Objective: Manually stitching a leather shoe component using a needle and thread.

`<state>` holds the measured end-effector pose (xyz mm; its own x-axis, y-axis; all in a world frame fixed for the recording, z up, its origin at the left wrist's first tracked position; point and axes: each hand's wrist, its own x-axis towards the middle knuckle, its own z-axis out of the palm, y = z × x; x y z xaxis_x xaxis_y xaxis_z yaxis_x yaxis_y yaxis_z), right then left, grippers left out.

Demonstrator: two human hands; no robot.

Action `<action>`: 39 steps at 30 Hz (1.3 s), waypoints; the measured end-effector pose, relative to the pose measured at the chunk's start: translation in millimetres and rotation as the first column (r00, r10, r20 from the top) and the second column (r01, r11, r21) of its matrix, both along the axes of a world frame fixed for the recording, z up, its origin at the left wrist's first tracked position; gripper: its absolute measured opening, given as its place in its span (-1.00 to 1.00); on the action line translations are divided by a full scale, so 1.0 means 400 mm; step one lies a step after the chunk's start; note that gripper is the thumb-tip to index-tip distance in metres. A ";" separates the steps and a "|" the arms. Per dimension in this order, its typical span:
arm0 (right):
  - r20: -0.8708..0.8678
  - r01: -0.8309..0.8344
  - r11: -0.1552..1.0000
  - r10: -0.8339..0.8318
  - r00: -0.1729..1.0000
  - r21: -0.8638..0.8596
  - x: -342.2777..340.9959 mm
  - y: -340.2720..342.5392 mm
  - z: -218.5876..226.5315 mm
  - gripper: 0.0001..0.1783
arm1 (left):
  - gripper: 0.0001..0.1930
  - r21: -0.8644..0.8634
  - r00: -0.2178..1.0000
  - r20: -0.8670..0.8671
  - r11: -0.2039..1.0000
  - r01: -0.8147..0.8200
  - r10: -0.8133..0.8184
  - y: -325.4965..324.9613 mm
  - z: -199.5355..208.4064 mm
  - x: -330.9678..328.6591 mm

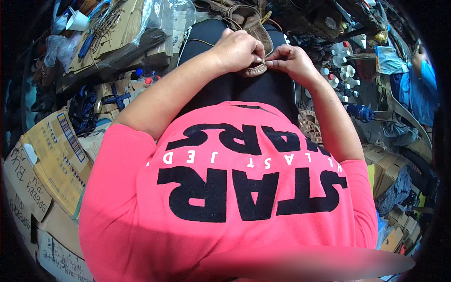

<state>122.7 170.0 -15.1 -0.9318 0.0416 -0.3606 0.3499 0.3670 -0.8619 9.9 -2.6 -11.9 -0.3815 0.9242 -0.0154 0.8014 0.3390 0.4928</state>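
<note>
A brown leather moccasin shoe (255, 71) with gathered stitching round its toe rests on my lap, over dark trousers (211, 91). My left hand (239, 50) is closed at the shoe's toe edge, thumb and forefinger pinched together. From the other side my right hand (291, 61) pinches the same edge, its fingertips almost meeting the left ones. Whether a fine thread lies between the fingertips is too small to tell. A thin tan cord (201, 41) crosses my left thigh. Beyond the shoe lie more brown leather pieces (239, 16), partly hidden.
To the left, cardboard sheets (117, 35), a white cup (77, 21) and a yellow-brown carton (58, 150) are piled. Several capped bottles (345, 73) stand at the right. Another person's blue clothing (420, 94) shows at the right rim. Beside my right arm lie tan woven-looking pieces (310, 126).
</note>
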 end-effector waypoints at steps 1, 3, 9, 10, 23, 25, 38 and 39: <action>-0.051 -0.005 1.000 0.005 0.999 -0.004 0.005 0.001 0.003 -0.90 | -0.86 -0.009 0.999 0.026 0.999 0.034 -0.034 -0.006 -0.002 -0.009; -0.141 0.050 0.998 -0.044 0.989 0.040 0.022 0.035 -0.025 -0.88 | -0.87 -0.034 1.000 -0.003 0.999 0.006 -0.006 -0.028 0.007 -0.020; -0.247 0.066 0.998 -0.069 0.967 -0.020 0.059 0.053 -0.040 -0.80 | -0.88 0.062 0.945 0.326 0.997 -0.045 0.022 -0.027 -0.006 -0.012; -0.248 0.071 0.997 -0.073 0.966 -0.019 0.070 0.061 -0.043 -0.80 | -0.88 0.063 0.946 0.325 0.997 -0.040 0.018 -0.020 -0.002 -0.008; -0.445 0.312 0.677 0.026 0.895 0.667 0.038 0.163 -0.031 -0.84 | -0.85 0.039 0.987 0.079 0.990 0.135 -0.137 0.006 -0.013 -0.002; -0.361 0.146 0.664 0.198 0.911 0.733 0.031 0.113 0.062 -0.83 | -0.86 0.043 0.991 0.071 0.993 0.107 -0.110 -0.011 -0.021 0.001; -0.159 -0.142 0.472 0.542 0.825 0.870 0.058 0.079 0.010 -0.85 | -0.91 0.085 0.946 -0.282 0.978 0.192 -0.161 -0.161 -0.026 -0.071; -0.102 -0.149 0.468 0.469 0.877 0.871 0.085 0.125 -0.006 -0.88 | -0.93 0.018 0.976 -0.213 0.998 0.058 -0.053 -0.213 -0.004 -0.094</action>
